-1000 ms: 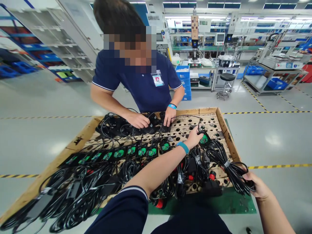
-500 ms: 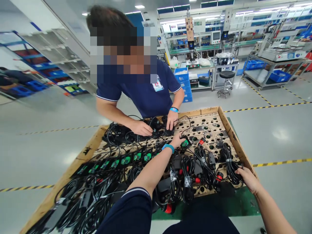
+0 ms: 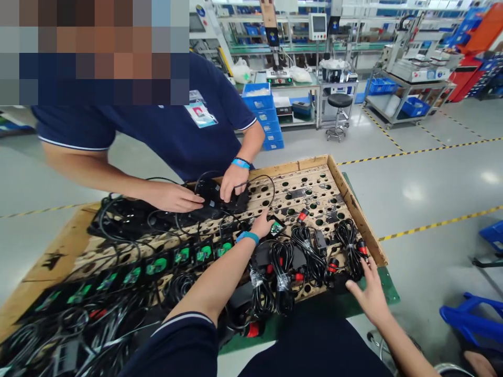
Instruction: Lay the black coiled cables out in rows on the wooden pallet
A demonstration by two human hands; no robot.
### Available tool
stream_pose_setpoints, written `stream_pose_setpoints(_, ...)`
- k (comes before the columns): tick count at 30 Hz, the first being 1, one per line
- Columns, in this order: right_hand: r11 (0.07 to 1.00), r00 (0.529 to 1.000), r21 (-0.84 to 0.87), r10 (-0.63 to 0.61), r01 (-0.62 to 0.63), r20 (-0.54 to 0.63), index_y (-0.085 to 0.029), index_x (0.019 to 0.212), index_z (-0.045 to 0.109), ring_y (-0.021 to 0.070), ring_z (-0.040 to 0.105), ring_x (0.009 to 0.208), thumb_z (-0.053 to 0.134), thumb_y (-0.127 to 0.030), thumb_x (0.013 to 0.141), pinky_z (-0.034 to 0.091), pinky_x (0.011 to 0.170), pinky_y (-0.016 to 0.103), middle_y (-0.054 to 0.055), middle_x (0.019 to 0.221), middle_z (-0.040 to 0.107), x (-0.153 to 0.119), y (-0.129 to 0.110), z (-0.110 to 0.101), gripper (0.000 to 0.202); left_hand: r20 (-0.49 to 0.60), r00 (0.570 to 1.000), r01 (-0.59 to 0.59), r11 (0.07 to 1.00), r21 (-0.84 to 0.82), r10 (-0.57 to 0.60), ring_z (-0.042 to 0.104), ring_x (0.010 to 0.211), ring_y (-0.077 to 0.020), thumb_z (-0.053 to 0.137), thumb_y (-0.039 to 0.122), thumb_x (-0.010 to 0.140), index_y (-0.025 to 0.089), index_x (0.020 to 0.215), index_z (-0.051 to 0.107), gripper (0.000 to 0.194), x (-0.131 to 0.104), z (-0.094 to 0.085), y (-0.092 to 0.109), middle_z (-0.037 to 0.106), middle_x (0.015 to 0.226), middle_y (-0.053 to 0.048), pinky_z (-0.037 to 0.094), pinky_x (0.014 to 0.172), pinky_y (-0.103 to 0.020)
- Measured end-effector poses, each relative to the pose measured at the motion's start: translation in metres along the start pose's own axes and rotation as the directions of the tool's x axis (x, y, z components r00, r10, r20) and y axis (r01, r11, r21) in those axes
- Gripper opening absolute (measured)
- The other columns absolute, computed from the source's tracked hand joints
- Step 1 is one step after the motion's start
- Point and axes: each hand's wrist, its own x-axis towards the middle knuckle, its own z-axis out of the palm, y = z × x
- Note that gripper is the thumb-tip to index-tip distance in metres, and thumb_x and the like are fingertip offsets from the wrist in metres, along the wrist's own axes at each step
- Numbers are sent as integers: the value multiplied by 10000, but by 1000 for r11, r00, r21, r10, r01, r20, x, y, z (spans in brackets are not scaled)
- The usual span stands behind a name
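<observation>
Your left hand (image 3: 262, 225) reaches across the wooden tray (image 3: 357, 209), fingertips at the left side of a black-framed green board (image 3: 276, 226); whether they grip it cannot be told. Well apart, your right hand (image 3: 369, 296) spreads open off the near right corner, the nearer hand to a coiled black cable (image 3: 348, 243) inside the right edge. The coil's long axis runs from the far edge toward the near one, a red-and-black connector (image 3: 362, 248) between it and your fingertips. Opposite, a co-worker's hands (image 3: 233, 183) work over black parts along the far edge.
</observation>
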Motion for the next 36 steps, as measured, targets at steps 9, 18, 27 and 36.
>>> stream_pose_setpoints(9, 873, 945, -401, -323, 277, -50, -296, 1515, 463, 539, 12, 1549, 816, -274, 759, 281, 1171, 699, 140, 1700, -245, -21, 8, 42, 834, -37, 999, -27, 997, 73, 30, 542, 1401, -348, 590, 250, 945, 160, 1519, 494, 589, -7, 0, -2, 581, 1499, -171, 435, 1180, -476)
stream_pose_setpoints(18, 931, 925, -28, -365, 364, -107, -142, 1222, 546, 429, 396, 1465, 690, -402, 803, 358, 1171, 631, 245, 1546, 456, 12, -28, -28, 514, -142, 987, -75, 997, 32, 79, 587, 1351, -294, 544, 270, 969, 170, 1507, 498, 550, -7, -4, -8, 617, 1469, -121, 455, 1171, -416)
stream_pose_setpoints(27, 810, 833, 239, 460, -536, 308, -106, 1169, 611, 272, 649, 582, 460, -825, 856, 515, 537, 369, 105, 685, 688, 108, -52, -77, 798, -126, 988, -76, 989, 123, 91, 609, 1307, -263, 557, 259, 960, 178, 1378, 634, 432, 0, -11, -19, 663, 1408, -118, 451, 1153, -376)
stream_pose_setpoints(36, 784, 911, -618, 213, 57, 354, -17, 1345, 476, 395, 697, 1065, 489, -641, 957, 531, 892, 455, 271, 1107, 701, 141, -72, -52, 735, -94, 988, -87, 950, 299, 120, 595, 1242, -263, 511, 314, 1000, 214, 1437, 589, 454, -2, -1, -17, 687, 1296, -138, 433, 1109, -369)
